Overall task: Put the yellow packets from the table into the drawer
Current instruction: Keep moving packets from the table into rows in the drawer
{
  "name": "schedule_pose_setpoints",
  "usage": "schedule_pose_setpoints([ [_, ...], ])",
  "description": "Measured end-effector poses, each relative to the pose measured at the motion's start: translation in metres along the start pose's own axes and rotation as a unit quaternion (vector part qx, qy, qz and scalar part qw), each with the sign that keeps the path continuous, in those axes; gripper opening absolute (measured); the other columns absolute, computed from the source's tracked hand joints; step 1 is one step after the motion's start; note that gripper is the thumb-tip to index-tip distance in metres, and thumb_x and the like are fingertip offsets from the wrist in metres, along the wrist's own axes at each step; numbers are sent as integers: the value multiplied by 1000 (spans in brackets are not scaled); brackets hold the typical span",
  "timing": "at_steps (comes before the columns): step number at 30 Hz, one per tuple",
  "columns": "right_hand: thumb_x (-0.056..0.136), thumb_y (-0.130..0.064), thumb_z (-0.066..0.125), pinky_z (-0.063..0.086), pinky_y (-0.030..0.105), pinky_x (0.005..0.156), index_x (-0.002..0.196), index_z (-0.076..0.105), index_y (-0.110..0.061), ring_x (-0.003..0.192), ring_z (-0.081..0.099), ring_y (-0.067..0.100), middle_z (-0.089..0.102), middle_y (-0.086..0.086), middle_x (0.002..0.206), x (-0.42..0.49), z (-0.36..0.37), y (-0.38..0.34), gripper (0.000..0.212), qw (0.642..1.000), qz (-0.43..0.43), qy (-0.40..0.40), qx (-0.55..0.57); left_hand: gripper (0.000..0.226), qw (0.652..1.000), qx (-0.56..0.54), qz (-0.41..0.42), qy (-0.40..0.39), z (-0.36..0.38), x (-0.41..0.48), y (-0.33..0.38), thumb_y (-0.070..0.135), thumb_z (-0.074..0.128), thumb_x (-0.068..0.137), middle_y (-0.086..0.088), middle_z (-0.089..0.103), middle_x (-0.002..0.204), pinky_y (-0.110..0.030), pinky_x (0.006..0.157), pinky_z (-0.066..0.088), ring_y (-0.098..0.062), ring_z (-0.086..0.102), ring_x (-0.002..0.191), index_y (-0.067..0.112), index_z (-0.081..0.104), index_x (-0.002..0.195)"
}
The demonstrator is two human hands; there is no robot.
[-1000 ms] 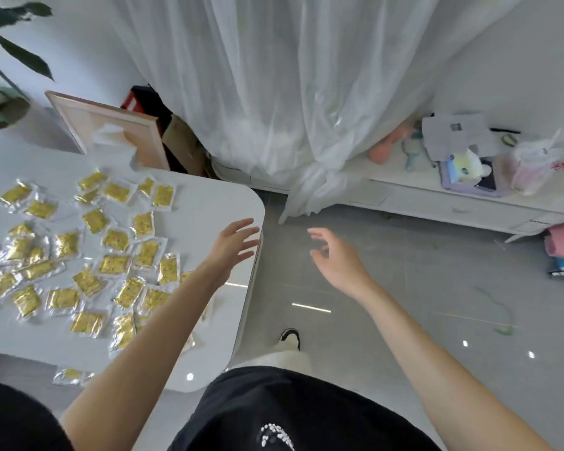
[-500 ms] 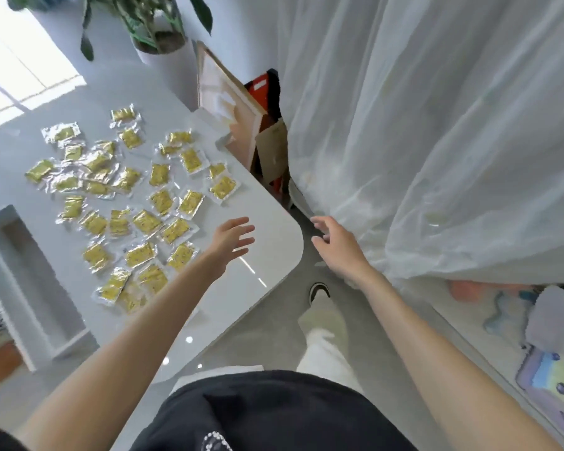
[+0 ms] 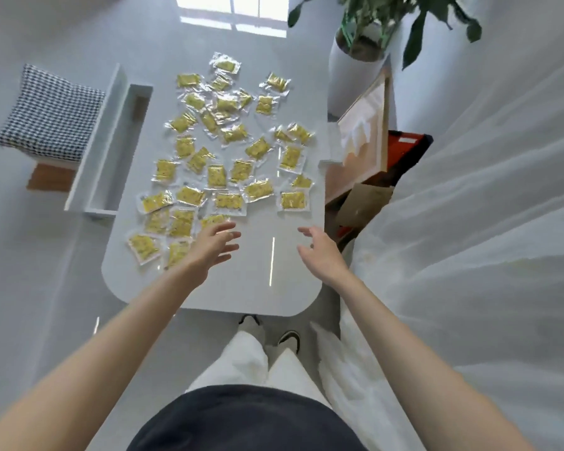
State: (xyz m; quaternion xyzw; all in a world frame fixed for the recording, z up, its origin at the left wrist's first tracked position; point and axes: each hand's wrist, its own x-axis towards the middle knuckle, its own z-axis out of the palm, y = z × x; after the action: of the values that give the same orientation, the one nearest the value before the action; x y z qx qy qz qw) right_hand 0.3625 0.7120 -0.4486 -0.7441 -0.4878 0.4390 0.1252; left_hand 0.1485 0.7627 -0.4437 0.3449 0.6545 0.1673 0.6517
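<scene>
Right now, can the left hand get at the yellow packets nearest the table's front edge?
Probably yes. The left hand is open, hovering over the white table with its fingertips already beside the nearest yellow packets. Nothing stands between them; the right hand is off to the side.

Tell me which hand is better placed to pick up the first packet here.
Left, probably. The left hand hovers open right at the near edge of the yellow packets, and the open drawer is on its side. The right hand is over bare table, farther from any packet.
</scene>
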Motion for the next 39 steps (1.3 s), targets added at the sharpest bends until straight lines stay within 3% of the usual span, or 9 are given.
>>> schedule_pose_setpoints([
  [4, 94, -18, 46, 43, 35, 99, 137, 43, -23, 115, 51, 18, 45, 2, 141, 43, 2, 0, 44, 999, -7, -28, -35, 33, 999, -32, -19, 31, -1, 26, -2, 14, 45, 97, -2, 63, 120, -31, 86, 47, -18, 62, 96, 16, 53, 130],
  [8, 94, -17, 49, 38, 35, 103, 137, 44, -22, 129, 42, 19, 41, 1, 143, 81, 4, 3, 44, 997, 10, -40, -66, 33, 996, -53, -58, 46, 3, 61, 7, 11, 43, 98, -3, 62, 122, -33, 90, 47, -21, 61, 101, 15, 52, 129],
  [15, 94, -16, 48, 33, 39, 108, 139, 43, -19, 133, 35, 24, 39, 4, 145, 158, 6, 18, 45, 992, 32, -52, -108, 33, 985, -113, -120, 54, 23, 130, 11, 10, 45, 98, -3, 62, 120, -35, 94, 47, -22, 61, 102, 13, 51, 130],
  [22, 91, -11, 45, 35, 39, 103, 141, 37, -17, 133, 30, 26, 36, 4, 145, 270, 34, 43, 51, 988, 24, -48, -145, 32, 977, -145, -133, 80, 42, 206, -14, 13, 45, 98, 0, 63, 115, -33, 91, 48, -22, 62, 103, 15, 52, 129],
  [26, 90, -12, 49, 33, 41, 107, 142, 35, -16, 136, 27, 26, 34, 2, 149, 324, 55, 67, 54, 978, -1, -63, -198, 32, 969, -163, -151, 109, 56, 248, -35, 13, 46, 97, 1, 63, 114, -33, 91, 48, -20, 62, 103, 17, 53, 127],
  [31, 89, -23, 62, 24, 38, 114, 146, 29, -18, 143, 19, 23, 22, 1, 156, 380, 53, 100, 67, 939, -89, -84, -321, 36, 948, -217, -174, 157, 85, 302, -47, 13, 47, 95, -2, 62, 121, -32, 88, 49, -20, 62, 103, 16, 49, 131],
  [36, 76, -19, 72, 34, 33, 99, 128, 45, -19, 120, 37, 26, 42, 5, 131, 404, 55, 120, 58, 917, -177, -45, -355, 39, 922, -270, -188, 204, 117, 333, -45, 13, 50, 94, -6, 56, 126, -33, 88, 50, -18, 59, 102, 15, 46, 133],
  [39, 79, -27, 71, 32, 33, 95, 117, 52, -19, 112, 40, 25, 47, 3, 120, 409, 56, 125, 44, 907, -185, -76, -371, 38, 917, -277, -191, 214, 129, 344, -46, 13, 49, 93, -5, 56, 126, -34, 89, 49, -17, 57, 99, 16, 49, 131],
])
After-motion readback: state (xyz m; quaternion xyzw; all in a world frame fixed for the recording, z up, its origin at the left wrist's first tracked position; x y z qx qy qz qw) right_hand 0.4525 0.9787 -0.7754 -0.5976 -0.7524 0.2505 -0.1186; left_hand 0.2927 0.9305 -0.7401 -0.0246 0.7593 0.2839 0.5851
